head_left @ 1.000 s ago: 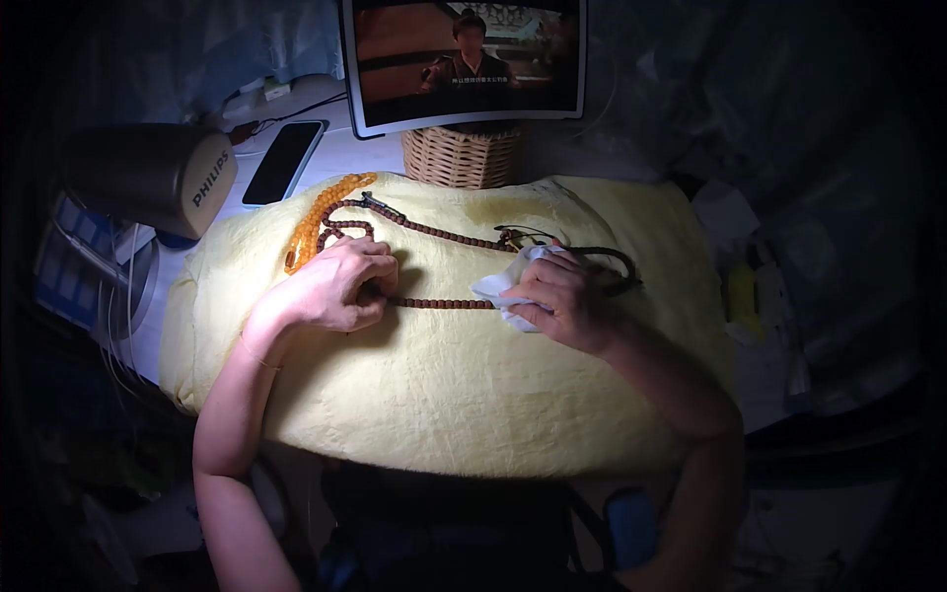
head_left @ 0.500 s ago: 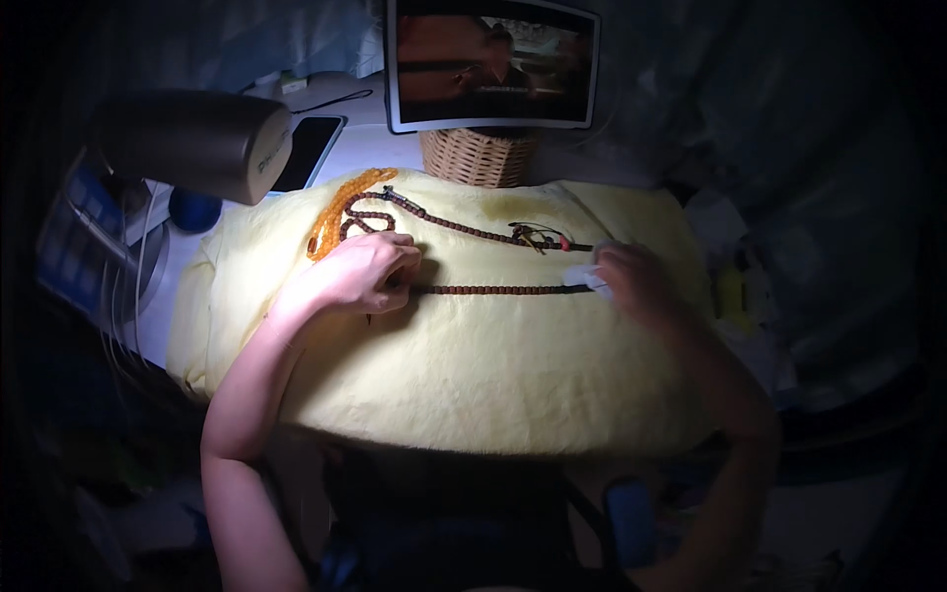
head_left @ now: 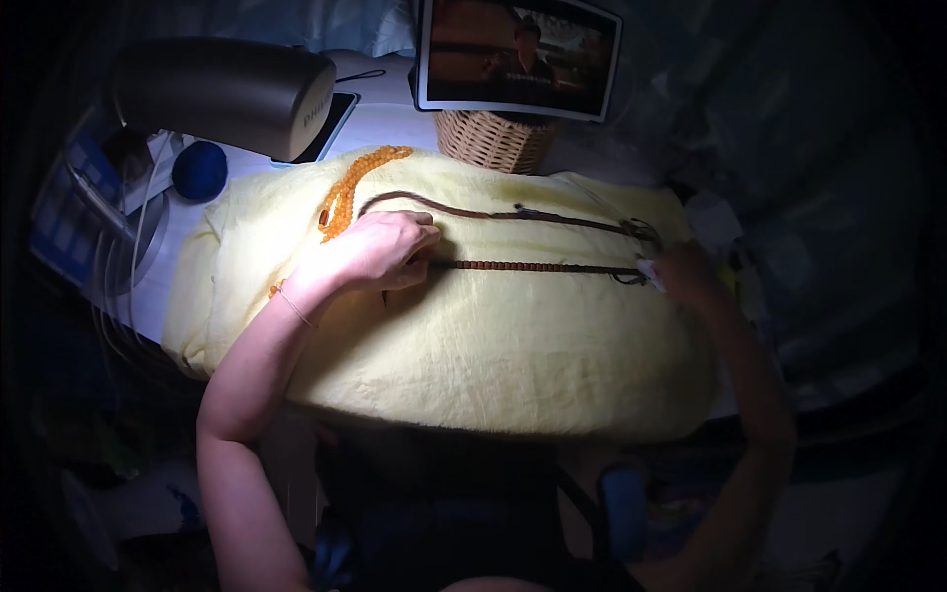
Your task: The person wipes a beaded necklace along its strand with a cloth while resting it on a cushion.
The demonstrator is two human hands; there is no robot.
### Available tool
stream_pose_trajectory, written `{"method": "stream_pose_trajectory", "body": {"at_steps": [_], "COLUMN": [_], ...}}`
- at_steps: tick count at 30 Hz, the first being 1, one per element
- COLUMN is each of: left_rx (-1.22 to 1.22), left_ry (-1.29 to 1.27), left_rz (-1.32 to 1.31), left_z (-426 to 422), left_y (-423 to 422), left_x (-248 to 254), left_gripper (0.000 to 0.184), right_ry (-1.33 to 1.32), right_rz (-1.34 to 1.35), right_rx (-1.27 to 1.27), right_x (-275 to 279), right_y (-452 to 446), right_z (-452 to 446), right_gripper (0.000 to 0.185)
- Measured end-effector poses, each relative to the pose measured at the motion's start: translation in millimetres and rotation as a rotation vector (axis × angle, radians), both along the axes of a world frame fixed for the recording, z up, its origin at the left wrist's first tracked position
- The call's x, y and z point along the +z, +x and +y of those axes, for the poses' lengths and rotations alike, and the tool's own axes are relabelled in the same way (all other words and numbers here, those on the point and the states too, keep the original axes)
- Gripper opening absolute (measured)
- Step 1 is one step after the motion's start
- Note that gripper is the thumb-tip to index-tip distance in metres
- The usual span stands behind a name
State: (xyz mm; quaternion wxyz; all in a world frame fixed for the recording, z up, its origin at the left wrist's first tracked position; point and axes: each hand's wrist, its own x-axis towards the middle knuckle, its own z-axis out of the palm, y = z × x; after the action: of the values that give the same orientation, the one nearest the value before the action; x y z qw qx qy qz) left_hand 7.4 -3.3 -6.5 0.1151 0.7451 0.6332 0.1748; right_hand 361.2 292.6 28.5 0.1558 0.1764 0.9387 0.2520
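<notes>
One bead strand (head_left: pixel 538 266) links pinching left fingers (head_left: pixel 420 238) with right fingers (head_left: pixel 679 268) gripping tissue (head_left: pixel 649 271).

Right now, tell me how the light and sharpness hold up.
Head view: left hand brightly lit, right hand dim and soft-edged; head view: yellow cloth pale in the middle, shadowed beside the left hand; head view: brown beads clearer midway than at their dark right end; head view: corners fade to black.

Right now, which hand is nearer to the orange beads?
Left. The left hand is close beside the near end of the orange beads; the right hand is well off to the right, at the far end of the dark beaded strand.
</notes>
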Motion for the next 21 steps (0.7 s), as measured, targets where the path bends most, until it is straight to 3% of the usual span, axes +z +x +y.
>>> {"method": "stream_pose_trajectory", "body": {"at_steps": [5, 12, 17, 21], "left_rx": [-0.028, 0.016, 0.008, 0.029], "left_ry": [0.078, 0.178, 0.192, 0.161], "left_rz": [0.007, 0.018, 0.022, 0.009], "left_z": [-0.2, 3.1, 4.7, 4.8], "left_y": [-1.2, 2.2, -1.0, -2.2], "left_x": [-3.6, -10.4, -15.6, -12.6], "left_gripper": [0.024, 0.022, 0.03, 0.022], "right_ry": [0.108, -0.138, -0.07, -0.264], "right_rz": [-0.126, -0.038, 0.533, 0.945], "right_rx": [-0.191, -0.116, -0.092, 0.116], "right_x": [-7.6, 13.7, 45.3, 48.7], "right_y": [17.2, 25.2, 24.2, -19.6], "right_z": [25.1, 39.4, 60.0, 14.4], "right_gripper": [0.026, 0.021, 0.021, 0.024]}}
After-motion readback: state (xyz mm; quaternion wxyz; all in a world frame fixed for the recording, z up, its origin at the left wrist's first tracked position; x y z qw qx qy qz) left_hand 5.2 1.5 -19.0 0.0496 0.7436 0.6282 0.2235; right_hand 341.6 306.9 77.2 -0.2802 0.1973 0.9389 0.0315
